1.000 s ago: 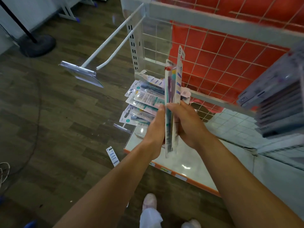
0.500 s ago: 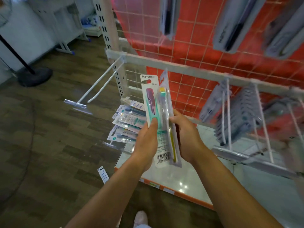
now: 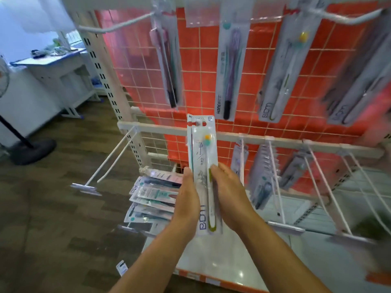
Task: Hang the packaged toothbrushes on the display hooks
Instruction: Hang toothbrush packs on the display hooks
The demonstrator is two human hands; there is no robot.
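Gripping two stacked packs (image 3: 202,153) upright by their edges, left hand (image 3: 187,206) and right hand (image 3: 229,199) both curled, facing one rack (image 3: 275,138).

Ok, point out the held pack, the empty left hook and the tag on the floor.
pack (image 3: 201,159): head view, upper part of its printed card face.
hook (image 3: 85,188): head view, clear holder at its tip.
floor tag (image 3: 122,267): head view, middle of the tag.
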